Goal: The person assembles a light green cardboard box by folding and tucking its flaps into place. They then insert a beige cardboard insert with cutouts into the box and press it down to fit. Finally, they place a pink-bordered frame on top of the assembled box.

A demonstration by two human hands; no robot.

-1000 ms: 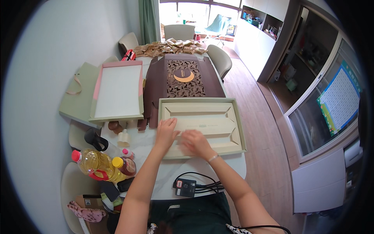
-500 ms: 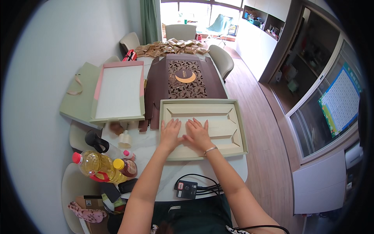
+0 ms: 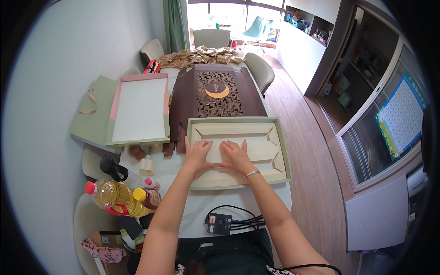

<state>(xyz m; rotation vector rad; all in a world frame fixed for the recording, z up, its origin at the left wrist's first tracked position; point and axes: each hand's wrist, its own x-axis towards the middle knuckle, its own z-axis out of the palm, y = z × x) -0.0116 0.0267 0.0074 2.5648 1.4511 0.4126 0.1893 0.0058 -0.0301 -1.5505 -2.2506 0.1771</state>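
A shallow pale-green box [image 3: 286, 158] lies in front of me on the table, holding a cream folded insert [image 3: 259, 150] with long recessed sections. My left hand [image 3: 198, 156] rests on the left part of the insert, its fingers spread and pointing away from me. Beside it my right hand [image 3: 235, 156], with a bracelet at the wrist, lies on the middle of the insert with fingers apart. The two thumbs point toward each other near the insert's front. Neither hand grips anything.
Beyond the box lies a dark brown patterned carton [image 3: 183, 101]. To the left are a pink-and-green open box [image 3: 140, 107], an oil bottle [image 3: 110, 195] and a yellow-capped jar [image 3: 149, 198]. Many small packets [image 3: 201, 56] cover the far end. A black cabled device [image 3: 220, 223] sits near me.
Both hands have shifted slightly, with the left thumb-side and fingers spreading wider and the right index finger lifting outward. The box stays in nearly the same place.
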